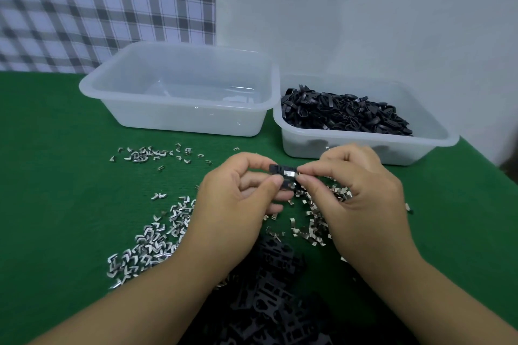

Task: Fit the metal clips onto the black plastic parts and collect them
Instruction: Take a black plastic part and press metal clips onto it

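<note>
Here, we are holding a small black plastic part (pixel 279 169) up over the green felt-covered table (pixel 56 176), between both hands; our left hand (pixel 238 199) is pinching the part's left end with thumb and forefinger, while our right hand (pixel 356 190) is pinching a shiny bent metal clip (pixel 290 173) that is sitting against the part's right side; loose silver metal clips (pixel 151 244) are lying scattered under and left of our hands; a heap of flat black plastic parts (pixel 277 288) is lying between our forearms; beyond, a left translucent plastic tub (pixel 179 120) is standing close beside a right translucent plastic tub (pixel 364 148), which is holding a pile of black looped pieces (pixel 344 115).
</note>
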{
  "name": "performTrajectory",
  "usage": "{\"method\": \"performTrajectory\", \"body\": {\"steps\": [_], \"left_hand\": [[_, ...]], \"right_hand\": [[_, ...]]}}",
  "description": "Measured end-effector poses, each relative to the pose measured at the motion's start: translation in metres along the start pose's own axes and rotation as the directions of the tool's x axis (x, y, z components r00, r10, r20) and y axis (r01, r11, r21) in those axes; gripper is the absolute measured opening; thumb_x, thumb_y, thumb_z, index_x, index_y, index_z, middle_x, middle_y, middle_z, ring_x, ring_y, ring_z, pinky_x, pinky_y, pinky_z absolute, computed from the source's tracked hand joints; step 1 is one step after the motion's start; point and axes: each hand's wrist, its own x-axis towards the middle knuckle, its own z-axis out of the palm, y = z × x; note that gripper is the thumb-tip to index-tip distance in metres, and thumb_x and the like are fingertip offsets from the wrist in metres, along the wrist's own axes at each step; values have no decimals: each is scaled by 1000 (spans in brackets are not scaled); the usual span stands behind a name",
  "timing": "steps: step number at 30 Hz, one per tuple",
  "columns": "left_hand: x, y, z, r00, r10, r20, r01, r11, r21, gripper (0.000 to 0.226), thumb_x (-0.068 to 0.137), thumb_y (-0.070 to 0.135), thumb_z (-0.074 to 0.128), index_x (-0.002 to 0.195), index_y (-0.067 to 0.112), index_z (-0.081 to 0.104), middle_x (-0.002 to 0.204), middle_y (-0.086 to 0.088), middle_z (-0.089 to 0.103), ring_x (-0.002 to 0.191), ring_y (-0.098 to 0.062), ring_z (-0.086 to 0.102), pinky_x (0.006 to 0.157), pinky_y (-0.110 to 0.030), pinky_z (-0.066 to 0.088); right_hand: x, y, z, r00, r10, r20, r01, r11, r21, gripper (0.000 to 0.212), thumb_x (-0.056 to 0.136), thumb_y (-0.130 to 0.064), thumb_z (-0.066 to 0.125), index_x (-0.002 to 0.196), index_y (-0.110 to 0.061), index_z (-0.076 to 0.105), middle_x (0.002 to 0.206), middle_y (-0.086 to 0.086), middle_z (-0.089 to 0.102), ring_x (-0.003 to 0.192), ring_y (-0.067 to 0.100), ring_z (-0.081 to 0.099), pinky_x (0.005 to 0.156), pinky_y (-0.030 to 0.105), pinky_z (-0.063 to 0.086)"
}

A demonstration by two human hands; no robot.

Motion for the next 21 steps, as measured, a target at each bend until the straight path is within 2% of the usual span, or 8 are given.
{"method": "performTrajectory", "body": {"steps": [6,21], "left_hand": [[0,1,1,999,-27,17,27,1000,10,20,85,6,66,74,22,67,73,-4,75,72,-15,74,57,-20,55],[-1,5,2,998,-56,34,57,998,-31,6,86,1,63,83,7,63,72,-9,75,68,-18,74,54,-20,55]], "right_hand": [[0,0,0,999,-47,-26,46,997,-56,5,75,-9,72,80,-10,73,75,1,57,77,20,53,70,20,40],[0,4,2,995,-79,-59,76,996,-45,7,73,-5,76,77,-10,73,74,1,58,76,21,53,68,25,42]]}}
